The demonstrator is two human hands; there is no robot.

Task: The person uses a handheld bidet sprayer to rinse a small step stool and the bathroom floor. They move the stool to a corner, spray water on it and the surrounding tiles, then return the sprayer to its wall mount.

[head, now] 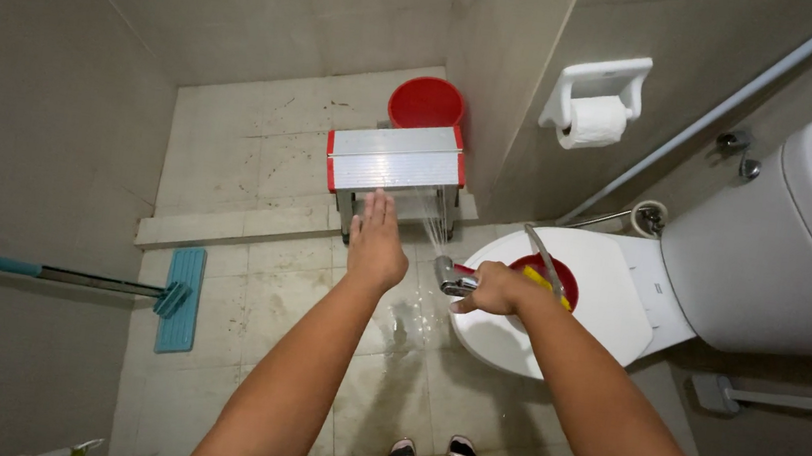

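Head view — steeply downward, near outstretched arms

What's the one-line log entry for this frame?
right hand: grips sprayer, spraying toward step stool | left hand: open, empty, over floor | bucket behind stool

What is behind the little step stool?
A red bucket stands behind the stool, against the wall. Only its rim and upper part show; the stool covers its lower part, and its inside cannot be made out.
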